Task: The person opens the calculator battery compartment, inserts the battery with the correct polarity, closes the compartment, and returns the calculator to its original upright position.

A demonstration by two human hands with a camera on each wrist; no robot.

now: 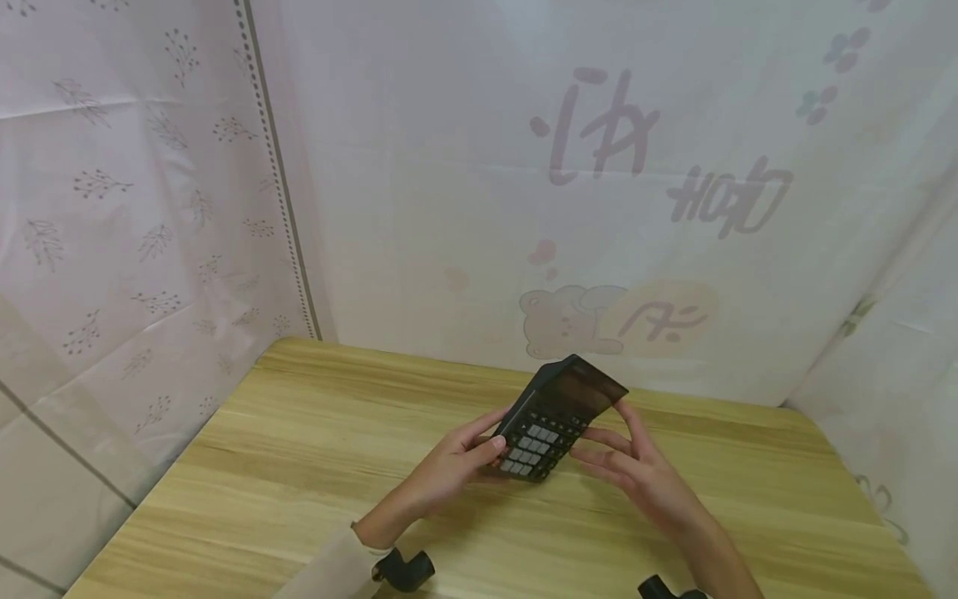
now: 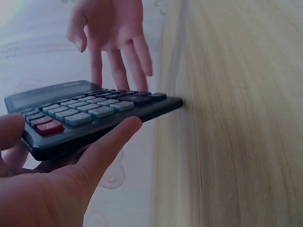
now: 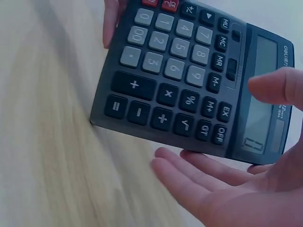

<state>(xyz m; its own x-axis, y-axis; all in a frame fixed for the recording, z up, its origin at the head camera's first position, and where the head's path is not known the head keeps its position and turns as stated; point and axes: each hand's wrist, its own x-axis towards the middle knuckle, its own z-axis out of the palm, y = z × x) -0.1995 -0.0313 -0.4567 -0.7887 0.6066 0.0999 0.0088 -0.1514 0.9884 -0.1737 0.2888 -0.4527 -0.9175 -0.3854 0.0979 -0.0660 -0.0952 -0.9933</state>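
Note:
A black desktop calculator (image 1: pixel 550 416) is held tilted above the wooden table, its display end raised. My left hand (image 1: pixel 452 466) grips its left side, thumb on the face edge and fingers beneath. Grey number keys and red keys show on the calculator (image 2: pixel 90 113) in the left wrist view. At the calculator's right side is my right hand (image 1: pixel 647 478), with fairly straight fingers. In the right wrist view that hand (image 3: pixel 251 189) has its thumb over the display and fingers along the lower edge; whether they touch is unclear. The display reads 0.
Beneath both hands lies the wood-grain table (image 1: pixel 299 457). A pale printed curtain (image 1: pixel 419 208) hangs behind its far edge, and another patterned curtain (image 1: pixel 150 208) hangs at the left. Black wrist mounts (image 1: pixel 404 572) show near the bottom.

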